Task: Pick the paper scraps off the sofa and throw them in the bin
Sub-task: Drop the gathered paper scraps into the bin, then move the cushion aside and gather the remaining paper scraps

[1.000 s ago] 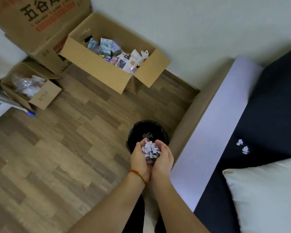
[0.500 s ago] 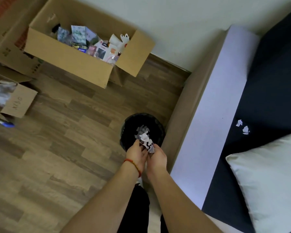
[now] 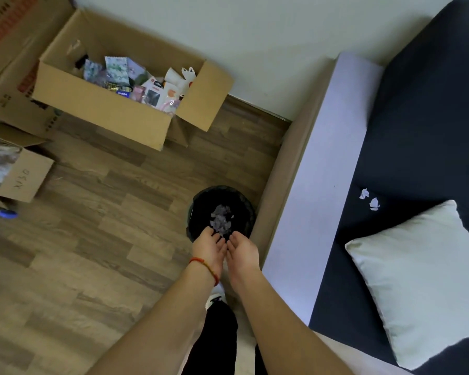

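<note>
- Over the near rim of the black bin (image 3: 194, 212), seen from the head camera, the left hand (image 3: 210, 249) and right hand (image 3: 241, 250) sit side by side, palms up, fingers loosely spread; neither grip holds anything.
- Inside the bin lies a pile of pale paper scraps (image 3: 220, 219), just beyond the fingertips.
- Right of the bin runs the sofa (image 3: 423, 131): a tan side panel touching or nearly touching the bin, a pale lilac arm, then a dark navy seat.
- Two more white scraps (image 3: 369, 198) lie on that seat, well right of the bin, near a white cushion (image 3: 417, 280).
- Under the bin is wood-plank floor (image 3: 79, 253), meeting a pale wall (image 3: 255, 36) beyond it.
- Left of and beyond the bin stands an open cardboard box (image 3: 100, 109) full of packets; a smaller box (image 3: 25, 177) sits further left.
- A red string bracelet (image 3: 205, 266) circles the left wrist.
</note>
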`<act>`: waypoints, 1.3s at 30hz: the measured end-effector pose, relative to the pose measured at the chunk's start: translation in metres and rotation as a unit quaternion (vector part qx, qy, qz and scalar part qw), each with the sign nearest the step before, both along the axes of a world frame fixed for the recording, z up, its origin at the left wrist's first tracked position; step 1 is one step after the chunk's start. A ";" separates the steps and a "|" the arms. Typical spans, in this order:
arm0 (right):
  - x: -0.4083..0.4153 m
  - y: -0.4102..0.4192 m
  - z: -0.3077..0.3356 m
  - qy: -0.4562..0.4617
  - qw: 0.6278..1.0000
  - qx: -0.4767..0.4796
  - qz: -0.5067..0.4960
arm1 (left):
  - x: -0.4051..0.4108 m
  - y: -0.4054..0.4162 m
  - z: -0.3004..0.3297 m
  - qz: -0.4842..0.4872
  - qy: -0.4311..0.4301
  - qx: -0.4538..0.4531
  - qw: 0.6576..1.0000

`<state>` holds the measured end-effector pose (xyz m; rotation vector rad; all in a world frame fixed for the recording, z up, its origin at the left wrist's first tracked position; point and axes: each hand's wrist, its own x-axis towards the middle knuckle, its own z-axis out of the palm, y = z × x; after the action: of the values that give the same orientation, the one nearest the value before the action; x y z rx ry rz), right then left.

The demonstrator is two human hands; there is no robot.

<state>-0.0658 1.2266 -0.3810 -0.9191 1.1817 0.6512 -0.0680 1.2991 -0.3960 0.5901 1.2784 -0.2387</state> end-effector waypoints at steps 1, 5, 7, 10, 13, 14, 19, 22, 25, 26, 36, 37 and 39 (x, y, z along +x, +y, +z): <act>-0.002 -0.001 0.004 0.004 1.000 0.011 -0.007 | -0.002 0.000 0.009 -0.009 -0.004 0.003 1.000; -0.012 -0.007 0.038 -0.026 0.999 0.040 -0.017 | -0.004 0.005 0.039 -0.038 -0.012 0.014 0.999; -0.010 -0.012 0.062 -0.048 0.997 0.056 -0.024 | -0.001 0.001 0.061 -0.044 -0.023 0.029 0.998; 0.001 -0.023 0.099 -0.080 0.994 0.068 -0.024 | 0.005 -0.008 0.091 -0.043 -0.058 0.065 0.995; 0.018 -0.057 0.143 -0.162 0.986 0.049 -0.002 | 0.020 -0.032 0.127 -0.047 -0.108 0.082 0.990; 0.024 -0.069 0.157 -0.194 0.980 0.037 0.015 | 0.026 -0.041 0.139 -0.053 -0.129 0.082 0.987; 0.042 -0.163 0.214 -0.323 0.940 -0.054 0.096 | 0.055 -0.109 0.194 -0.150 -0.245 0.074 0.955; 0.048 -0.237 0.232 -0.362 0.917 -0.111 0.126 | 0.067 -0.170 0.214 -0.231 -0.289 0.079 0.926; 0.056 -0.322 0.232 -0.376 0.905 -0.159 0.121 | 0.073 -0.239 0.215 -0.301 -0.302 0.074 0.901; 0.058 -0.352 0.227 -0.373 0.904 -0.174 0.116 | 0.074 -0.265 0.212 -0.322 -0.298 0.075 0.896; 0.069 -0.608 0.123 -0.292 0.933 -0.209 0.040 | 0.099 -0.506 0.135 -0.375 -0.214 0.147 0.890; 0.069 -0.620 0.113 -0.284 0.936 -0.205 0.035 | 0.101 -0.522 0.127 -0.373 -0.206 0.155 0.891; 0.071 -0.642 0.093 -0.267 0.943 -0.198 0.026 | 0.108 -0.550 0.111 -0.378 -0.194 0.174 0.888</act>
<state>0.0057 0.5845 -0.2876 -1.3680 0.8059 0.1729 0.0399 0.7491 -0.2847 1.3721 0.6494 -0.5092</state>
